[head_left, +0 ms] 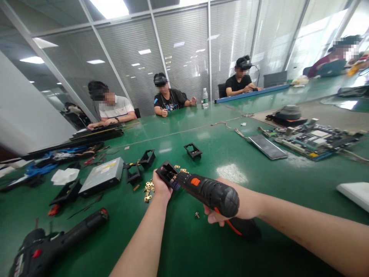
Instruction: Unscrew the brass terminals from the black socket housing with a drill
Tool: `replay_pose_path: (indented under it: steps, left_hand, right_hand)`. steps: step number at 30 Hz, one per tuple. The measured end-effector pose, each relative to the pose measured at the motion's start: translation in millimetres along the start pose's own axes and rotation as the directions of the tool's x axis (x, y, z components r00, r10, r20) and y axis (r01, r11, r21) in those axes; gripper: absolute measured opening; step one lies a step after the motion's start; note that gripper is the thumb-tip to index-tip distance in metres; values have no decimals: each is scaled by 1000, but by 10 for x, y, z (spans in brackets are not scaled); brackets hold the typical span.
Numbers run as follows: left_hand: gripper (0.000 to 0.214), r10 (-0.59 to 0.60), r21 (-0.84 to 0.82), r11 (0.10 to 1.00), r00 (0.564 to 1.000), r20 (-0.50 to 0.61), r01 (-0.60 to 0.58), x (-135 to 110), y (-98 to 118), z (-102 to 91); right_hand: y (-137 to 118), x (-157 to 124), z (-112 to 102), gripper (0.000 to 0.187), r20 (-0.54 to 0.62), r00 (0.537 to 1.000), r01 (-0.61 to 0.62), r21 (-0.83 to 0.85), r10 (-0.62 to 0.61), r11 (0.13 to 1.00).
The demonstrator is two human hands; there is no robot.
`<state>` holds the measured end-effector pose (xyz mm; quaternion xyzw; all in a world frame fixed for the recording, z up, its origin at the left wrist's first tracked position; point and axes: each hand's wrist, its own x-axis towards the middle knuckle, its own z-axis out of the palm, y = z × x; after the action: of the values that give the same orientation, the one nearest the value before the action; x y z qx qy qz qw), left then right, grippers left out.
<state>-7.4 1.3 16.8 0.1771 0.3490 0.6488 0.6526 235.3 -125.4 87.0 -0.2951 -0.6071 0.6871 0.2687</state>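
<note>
My left hand (162,189) is closed around a black plastic socket housing (165,171), tilted with its open side up. Brass-coloured parts show inside it. In my right hand (215,215) is a black and orange cordless screwdriver (211,192), gripped by its handle, its nose pointing into the housing. The tip is hidden, so I cannot tell whether it touches a screw. A pile of small brass pieces (149,188) lies just left of my left hand, and a few more lie behind the housing. One small screw (197,215) rests on the table below the tool.
Black frames (193,151) stand beyond my hands. On the left are a grey disc drive (103,175) and a second power tool (57,242). A phone (267,146) and circuit boards (319,136) lie on the right of the green table (184,132). Several people sit across.
</note>
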Motion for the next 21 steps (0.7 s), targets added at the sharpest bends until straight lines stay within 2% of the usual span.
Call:
replay_pose_path:
  steps: [3, 7, 14, 18, 21]
  left_hand:
    - [39, -12, 63, 998, 999, -40, 14, -28, 12, 23]
    - [38, -16, 29, 999, 999, -44, 18, -31, 18, 21]
    - [41, -29, 106, 994, 1000, 11, 28, -80, 39, -11]
    - [41, -2, 135, 991, 1000, -10, 3, -118, 55, -23]
    - [39, -19, 133, 991, 999, -33, 24, -119, 52, -52]
  right_hand:
    - [-6, 11, 40, 41, -6, 1000, 0, 21, 0, 1000]
    - [-25, 9, 78, 47, -9, 1000, -5, 38, 5, 999]
    - [-13, 5, 71, 45, -38, 999, 30, -9, -31, 999]
    - [-5, -3, 63, 49, -80, 997, -1, -64, -4, 998]
    - [-50, -17, 63, 43, -103, 995, -22, -114, 10, 993]
